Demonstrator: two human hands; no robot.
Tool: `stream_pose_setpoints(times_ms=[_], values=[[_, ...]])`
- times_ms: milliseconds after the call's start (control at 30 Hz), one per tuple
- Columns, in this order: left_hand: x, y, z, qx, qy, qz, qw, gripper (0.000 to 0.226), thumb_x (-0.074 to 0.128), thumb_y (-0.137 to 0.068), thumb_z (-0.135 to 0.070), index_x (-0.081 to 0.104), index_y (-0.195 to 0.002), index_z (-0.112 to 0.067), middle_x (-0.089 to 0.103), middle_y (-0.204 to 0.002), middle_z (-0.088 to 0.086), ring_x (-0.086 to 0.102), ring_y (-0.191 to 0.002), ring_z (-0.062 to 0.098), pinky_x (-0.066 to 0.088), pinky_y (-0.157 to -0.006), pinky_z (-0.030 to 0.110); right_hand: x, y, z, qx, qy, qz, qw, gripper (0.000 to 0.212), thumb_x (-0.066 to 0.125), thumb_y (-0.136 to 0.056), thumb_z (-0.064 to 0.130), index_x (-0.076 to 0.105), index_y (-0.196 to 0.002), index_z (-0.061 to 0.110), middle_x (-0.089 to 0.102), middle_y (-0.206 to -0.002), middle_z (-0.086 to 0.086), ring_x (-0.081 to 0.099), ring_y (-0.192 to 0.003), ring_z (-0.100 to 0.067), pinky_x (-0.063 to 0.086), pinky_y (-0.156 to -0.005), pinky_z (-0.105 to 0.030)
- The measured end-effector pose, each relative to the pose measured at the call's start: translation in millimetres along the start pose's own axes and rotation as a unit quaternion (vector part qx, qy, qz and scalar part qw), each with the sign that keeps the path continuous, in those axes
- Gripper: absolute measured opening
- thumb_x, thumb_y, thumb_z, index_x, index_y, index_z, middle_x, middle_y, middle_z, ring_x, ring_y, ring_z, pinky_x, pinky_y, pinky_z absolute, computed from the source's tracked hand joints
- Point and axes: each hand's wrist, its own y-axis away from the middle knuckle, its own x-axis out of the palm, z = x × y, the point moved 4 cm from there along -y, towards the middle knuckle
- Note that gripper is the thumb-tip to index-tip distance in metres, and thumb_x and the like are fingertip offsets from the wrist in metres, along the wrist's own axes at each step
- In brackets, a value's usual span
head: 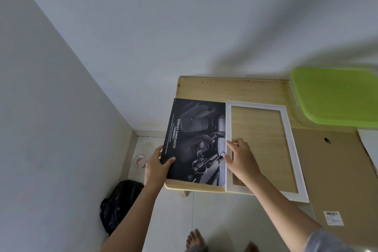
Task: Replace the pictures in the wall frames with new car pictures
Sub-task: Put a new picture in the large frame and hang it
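Left hand (158, 164) grips the car picture (194, 139) at its near-left corner, thumb on top. Right hand (241, 157) pinches the left rail of the white frame (290, 149). Both lie flat on the surface (235, 88), with their long axes pointing away from the person.

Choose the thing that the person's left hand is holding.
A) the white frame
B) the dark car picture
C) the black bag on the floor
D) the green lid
B: the left hand grips the near left corner of the dark car picture, thumb on top, while the right hand pinches the white frame at its left rail.
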Motion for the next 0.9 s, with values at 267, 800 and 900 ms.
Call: stream_pose_setpoints(times_ms=[267, 800, 900], values=[[-38, -3, 17, -0.029, 0.091, -0.072, 0.993, 0.034, 0.062, -0.087, -0.008, 0.059, -0.119, -0.018, 0.065, -0.112, 0.007, 0.063, -0.097, 0.024, 0.055, -0.067, 0.028, -4, -15, -10, 0.026, -0.026, 0.008, 0.999, 0.046, 0.057, -0.089, 0.020, 0.046, -0.133, 0.009, 0.048, -0.125, -0.007, 0.044, -0.117, -0.021, 0.039, -0.095, -0.026], [-6, 38, -105, 0.121, 0.294, 0.040, 0.947, 0.030, 0.056, -0.088, 0.002, 0.061, -0.112, -0.014, 0.066, -0.110, 0.004, 0.065, -0.097, 0.009, 0.055, -0.069, 0.021, -68, -53, 106, -0.089, -0.290, -0.097, 0.948, 0.036, 0.053, -0.092, 0.025, 0.053, -0.126, 0.013, 0.056, -0.120, -0.006, 0.055, -0.105, -0.012, 0.044, -0.088, -0.013], [0, 44, -118, 0.125, 0.309, 0.054, 0.941, 0.029, 0.055, -0.089, 0.000, 0.061, -0.108, -0.021, 0.065, -0.107, -0.003, 0.066, -0.092, 0.004, 0.054, -0.065, 0.018, -84, -60, 120, -0.079, -0.266, -0.080, 0.957, 0.047, 0.054, -0.091, 0.034, 0.046, -0.134, 0.016, 0.049, -0.133, -0.004, 0.045, -0.122, -0.015, 0.034, -0.101, -0.024]])
